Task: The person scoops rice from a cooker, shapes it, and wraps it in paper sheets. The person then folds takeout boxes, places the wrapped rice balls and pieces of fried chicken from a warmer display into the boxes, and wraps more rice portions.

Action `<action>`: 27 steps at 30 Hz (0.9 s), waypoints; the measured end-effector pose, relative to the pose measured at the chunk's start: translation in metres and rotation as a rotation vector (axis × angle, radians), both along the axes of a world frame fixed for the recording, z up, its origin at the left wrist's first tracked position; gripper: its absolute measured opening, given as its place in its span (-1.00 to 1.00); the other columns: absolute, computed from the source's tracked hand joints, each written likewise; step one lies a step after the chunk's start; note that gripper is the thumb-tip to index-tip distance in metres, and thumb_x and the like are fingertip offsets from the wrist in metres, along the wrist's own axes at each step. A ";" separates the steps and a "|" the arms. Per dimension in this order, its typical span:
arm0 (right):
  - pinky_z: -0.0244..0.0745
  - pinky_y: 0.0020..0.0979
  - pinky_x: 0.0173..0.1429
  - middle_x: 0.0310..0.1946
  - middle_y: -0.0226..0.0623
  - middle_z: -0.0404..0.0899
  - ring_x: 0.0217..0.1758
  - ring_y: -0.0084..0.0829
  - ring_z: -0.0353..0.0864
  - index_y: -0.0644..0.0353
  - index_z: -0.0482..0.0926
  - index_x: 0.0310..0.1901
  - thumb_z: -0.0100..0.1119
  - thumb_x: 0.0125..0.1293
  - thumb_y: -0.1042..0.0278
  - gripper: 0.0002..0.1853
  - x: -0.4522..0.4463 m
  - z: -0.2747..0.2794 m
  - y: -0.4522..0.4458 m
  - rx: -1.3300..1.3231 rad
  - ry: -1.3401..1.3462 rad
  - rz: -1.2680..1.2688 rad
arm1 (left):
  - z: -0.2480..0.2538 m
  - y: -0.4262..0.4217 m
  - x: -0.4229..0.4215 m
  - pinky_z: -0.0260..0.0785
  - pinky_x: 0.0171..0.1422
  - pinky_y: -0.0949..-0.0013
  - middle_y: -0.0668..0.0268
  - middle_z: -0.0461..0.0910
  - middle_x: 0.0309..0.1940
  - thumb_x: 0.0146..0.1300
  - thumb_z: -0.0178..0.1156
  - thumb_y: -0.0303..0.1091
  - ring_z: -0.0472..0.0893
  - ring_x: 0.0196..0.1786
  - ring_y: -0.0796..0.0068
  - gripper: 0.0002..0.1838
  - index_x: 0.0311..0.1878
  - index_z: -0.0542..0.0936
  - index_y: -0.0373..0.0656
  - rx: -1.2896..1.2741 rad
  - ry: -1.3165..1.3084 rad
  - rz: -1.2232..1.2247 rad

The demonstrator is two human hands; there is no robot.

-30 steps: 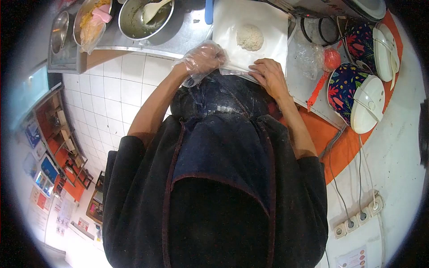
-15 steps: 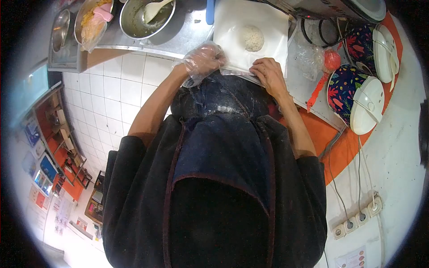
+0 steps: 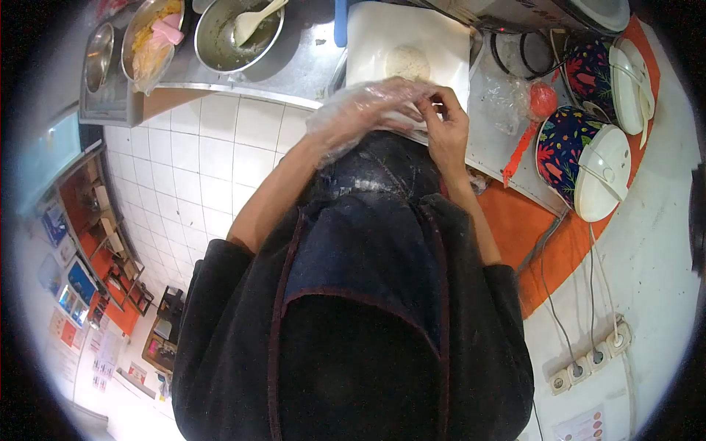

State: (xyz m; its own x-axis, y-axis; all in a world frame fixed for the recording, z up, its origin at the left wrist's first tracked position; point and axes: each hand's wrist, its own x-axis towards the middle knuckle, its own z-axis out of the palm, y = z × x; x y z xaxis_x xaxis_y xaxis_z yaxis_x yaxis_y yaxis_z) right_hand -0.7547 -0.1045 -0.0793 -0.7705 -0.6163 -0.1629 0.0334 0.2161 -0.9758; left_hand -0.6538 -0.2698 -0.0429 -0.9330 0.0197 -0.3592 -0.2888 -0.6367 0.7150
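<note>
My left hand (image 3: pixel 360 110) wears a clear plastic glove, its fingers stretched out to the right and holding nothing. At its fingertips my bare right hand (image 3: pixel 447 121) is closed, pinching the loose tip of the plastic glove (image 3: pixel 421 90). Both hands are over the near edge of a sheet of white paper (image 3: pixel 368 33). On that sheet lies a round, flattened mound of rice (image 3: pixel 407 62), just beyond the glove, its near side partly hidden.
At the left of the metal counter (image 3: pixel 309 70) stand a steel bowl (image 3: pixel 213 62) with a white rice paddle (image 3: pixel 250 28) and a bowl (image 3: pixel 131 40) of yellow food with a pink utensil. Rightward are crumpled plastic (image 3: pixel 507 103), a red ball-shaped item (image 3: pixel 543 100) and patterned rice cookers (image 3: pixel 562 151).
My left hand has moved right and its fingers have straightened. My right hand has left the paper's edge and now pinches the glove's tip.
</note>
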 end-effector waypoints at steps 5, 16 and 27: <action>0.45 -0.50 -0.09 -0.20 -0.32 0.71 -0.20 -0.55 0.58 0.30 0.76 -0.13 0.38 0.35 0.35 -0.81 -0.022 -0.007 0.032 0.099 0.025 -0.086 | -0.008 0.020 -0.014 0.53 0.38 0.26 0.13 0.38 0.45 0.48 0.21 -0.01 0.60 0.27 0.24 -0.31 0.51 0.35 -0.25 0.152 0.042 -0.021; 0.54 -0.39 0.07 -0.20 -0.14 0.78 -0.11 -0.41 0.72 0.32 0.74 -0.06 0.32 0.41 0.24 -0.72 -0.072 0.016 0.088 0.442 0.230 -0.138 | -0.031 0.023 -0.022 0.36 0.52 0.19 0.02 0.39 0.46 0.56 0.09 -0.02 0.45 0.46 0.18 -0.32 0.53 0.29 -0.31 0.179 0.125 -0.125; 0.30 -0.05 0.47 0.32 0.13 0.46 0.35 0.16 0.44 0.33 0.44 0.35 0.12 0.45 0.31 -0.51 -0.143 0.046 0.105 0.500 1.043 -0.061 | -0.065 0.021 0.010 0.51 0.27 0.17 0.24 0.62 0.13 0.32 0.35 -0.23 0.59 0.22 0.16 -0.67 0.09 0.69 -0.15 -1.496 0.325 -0.273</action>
State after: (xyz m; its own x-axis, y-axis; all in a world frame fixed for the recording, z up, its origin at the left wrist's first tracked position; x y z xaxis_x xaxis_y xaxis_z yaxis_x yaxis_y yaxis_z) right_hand -0.8981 0.0003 -0.0333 -0.7009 -0.6192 0.3539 -0.7132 0.6120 -0.3417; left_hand -0.6443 -0.2489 -0.1081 -0.9999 0.0170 0.0032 0.0147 0.7328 0.6803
